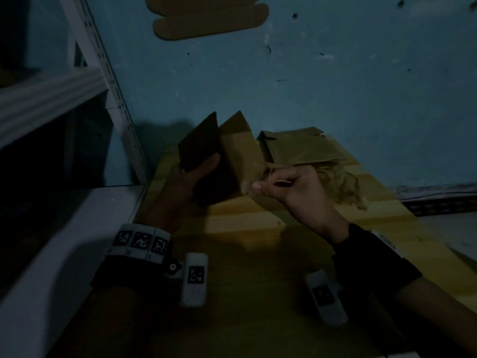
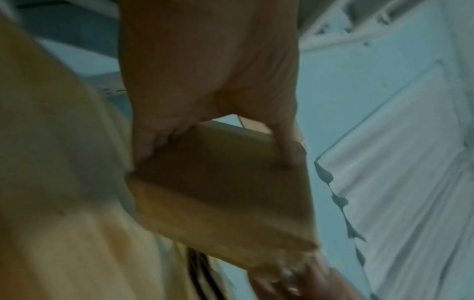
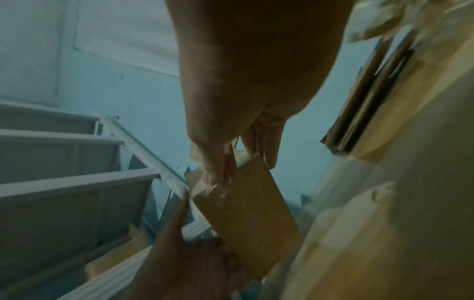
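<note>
A small brown cardboard box [image 1: 242,156] is held up over the wooden table [image 1: 245,220], its top flaps standing open. My left hand [image 1: 196,177] grips the box from the left, thumb on the near face and fingers behind. In the left wrist view, the left hand [image 2: 205,81] curls round the box [image 2: 218,192]. My right hand [image 1: 281,184] pinches the box's right lower corner. In the right wrist view, the right hand [image 3: 231,162] has thumb and fingers closed on the taped end of the box [image 3: 251,213]. A thin dark thing lies across the right fingers; I cannot tell what it is.
A stack of flat cardboard blanks [image 1: 304,148] lies at the table's back, with crumpled clear tape [image 1: 340,187] beside it. A white metal shelf rack [image 1: 116,99] stands at the left. A flat cardboard piece [image 1: 206,16] is on the blue wall. The light is dim.
</note>
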A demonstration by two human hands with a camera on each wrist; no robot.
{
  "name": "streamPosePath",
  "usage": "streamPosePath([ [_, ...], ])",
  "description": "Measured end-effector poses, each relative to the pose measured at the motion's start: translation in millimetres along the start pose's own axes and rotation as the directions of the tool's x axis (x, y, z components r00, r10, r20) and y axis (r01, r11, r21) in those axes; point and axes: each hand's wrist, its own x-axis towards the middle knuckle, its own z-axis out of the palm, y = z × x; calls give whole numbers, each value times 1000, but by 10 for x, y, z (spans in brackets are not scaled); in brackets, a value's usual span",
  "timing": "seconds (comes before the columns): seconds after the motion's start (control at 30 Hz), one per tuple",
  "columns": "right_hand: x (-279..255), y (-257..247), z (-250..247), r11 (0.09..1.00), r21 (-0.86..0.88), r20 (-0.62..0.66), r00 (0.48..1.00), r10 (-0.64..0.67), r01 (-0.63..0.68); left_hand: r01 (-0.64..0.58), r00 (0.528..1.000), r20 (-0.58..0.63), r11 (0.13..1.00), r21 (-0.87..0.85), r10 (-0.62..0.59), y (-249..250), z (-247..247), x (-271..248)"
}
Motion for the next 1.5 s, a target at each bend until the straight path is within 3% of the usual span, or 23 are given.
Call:
streamPosePath([
  [0.17, -42, -4, 50, 995, -90, 63, 997, -44, 50, 12, 995, -100, 993, 114, 0, -86, 37, 82],
  [0.37, -15, -78, -61, 1000, -5, 72, 997, 24, -24, -17, 1000, 0, 1000, -10, 17, -89, 15, 107],
  [0.7, -5, -54, -186, 978, 166, 90, 990, 112, -126, -23, 997, 67, 1000, -9, 24, -87, 2, 74],
  [0.97, 16, 6, -215, 906, 374, 157, 976, 149, -199, 46, 991, 128, 998, -53, -39, -30, 1, -15],
  [1.1, 35, -96, -197, 780, 590, 125, 978, 168, -209, 105, 978, 198, 979, -176, -69, -32, -68, -17],
  [1.3, 65, -85, -214, 686, 671, 221, 959, 177, -281, 73, 994, 91, 983, -171, -58, 32, -91, -31],
  [1.5, 49, -29, -270, 681, 673, 216, 957, 193, -289, 53, 996, 83, 993, -109, -44, 84, 8, -60],
])
